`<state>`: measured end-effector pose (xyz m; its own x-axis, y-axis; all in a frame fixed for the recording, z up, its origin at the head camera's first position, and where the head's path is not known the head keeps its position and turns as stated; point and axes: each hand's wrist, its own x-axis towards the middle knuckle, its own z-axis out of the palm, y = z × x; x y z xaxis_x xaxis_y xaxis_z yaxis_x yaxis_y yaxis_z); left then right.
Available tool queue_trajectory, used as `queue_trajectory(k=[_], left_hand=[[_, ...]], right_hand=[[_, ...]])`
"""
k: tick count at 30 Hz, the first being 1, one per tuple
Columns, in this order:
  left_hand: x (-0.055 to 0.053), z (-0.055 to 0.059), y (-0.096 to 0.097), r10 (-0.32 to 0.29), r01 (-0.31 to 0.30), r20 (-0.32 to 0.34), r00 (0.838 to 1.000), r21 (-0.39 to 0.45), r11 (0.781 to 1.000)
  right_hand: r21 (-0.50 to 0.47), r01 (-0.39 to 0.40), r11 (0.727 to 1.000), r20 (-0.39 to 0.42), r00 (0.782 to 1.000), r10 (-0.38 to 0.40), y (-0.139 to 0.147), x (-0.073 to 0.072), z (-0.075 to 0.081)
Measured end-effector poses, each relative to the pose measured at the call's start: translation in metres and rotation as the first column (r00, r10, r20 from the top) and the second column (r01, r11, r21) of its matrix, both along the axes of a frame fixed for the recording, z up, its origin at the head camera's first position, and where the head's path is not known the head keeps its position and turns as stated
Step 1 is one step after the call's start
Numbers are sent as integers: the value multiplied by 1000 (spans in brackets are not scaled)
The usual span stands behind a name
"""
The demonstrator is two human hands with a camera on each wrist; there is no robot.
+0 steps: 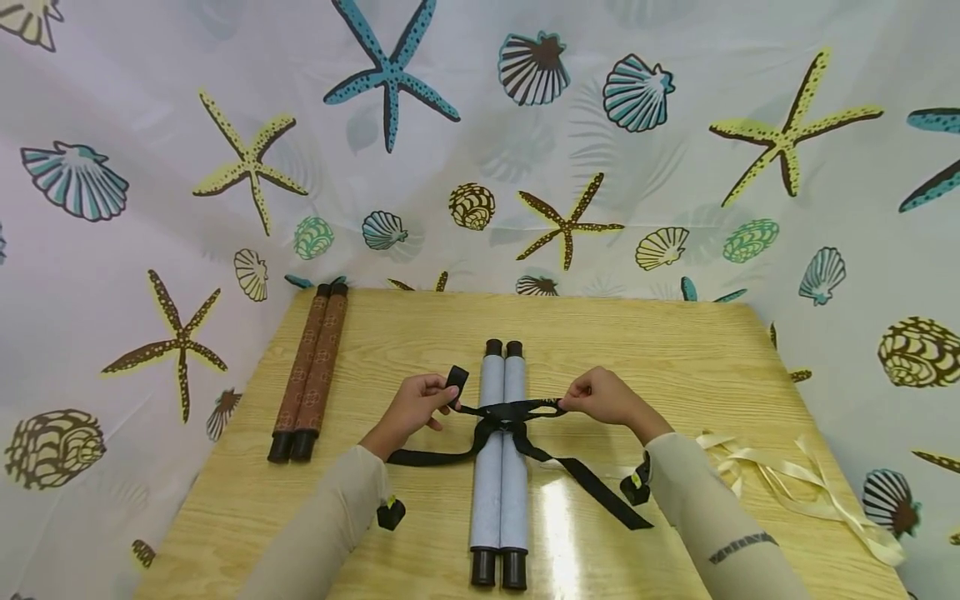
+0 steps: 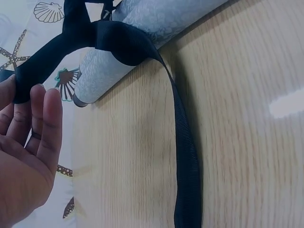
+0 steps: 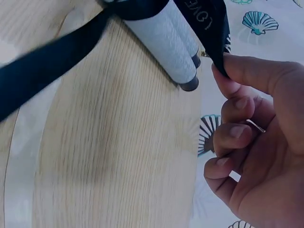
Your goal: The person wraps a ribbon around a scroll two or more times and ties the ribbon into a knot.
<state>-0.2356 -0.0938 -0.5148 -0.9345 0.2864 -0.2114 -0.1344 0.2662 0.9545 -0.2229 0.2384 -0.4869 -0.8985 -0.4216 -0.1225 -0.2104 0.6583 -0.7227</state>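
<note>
A pale grey scroll [image 1: 489, 483] with two parallel rolls and dark end knobs lies upright in the middle of the head view. Black ribbon [image 1: 517, 412] crosses it in a bow, with two loose tails spreading left and right on the wood. To the left of the scroll, my left hand [image 1: 420, 406] pinches one part of the ribbon between thumb and fingers. My right hand [image 1: 606, 397] pinches the loop on the right with thumb and index finger. In the right wrist view, printed letters show on the ribbon [image 3: 202, 21] near the fingertips.
A brown patterned scroll [image 1: 321, 367] with dark knobs lies at the table's back left. Cream ribbons [image 1: 802, 483] lie loose near the right edge. The wooden table [image 1: 637, 342] is bordered by a white cloth [image 1: 465, 142] printed with shells and starfish.
</note>
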Motion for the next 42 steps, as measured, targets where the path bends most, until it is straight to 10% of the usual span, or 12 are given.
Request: queue_trajectory(k=[11,23,42], left_hand=[[-2,-3,-3,34,-35,32,999,9,999],[-12,-16,-3,277,-277,67,959,-7,961],[-9,-26,-19,300,-287,124,946,-117,951]], right_hand=[[7,-77,997,89,993,76,39,11,-11],[-3,-105,995,178,979,103,64,25,-18],[52,-129,990,220,969,115,95,38,-33]])
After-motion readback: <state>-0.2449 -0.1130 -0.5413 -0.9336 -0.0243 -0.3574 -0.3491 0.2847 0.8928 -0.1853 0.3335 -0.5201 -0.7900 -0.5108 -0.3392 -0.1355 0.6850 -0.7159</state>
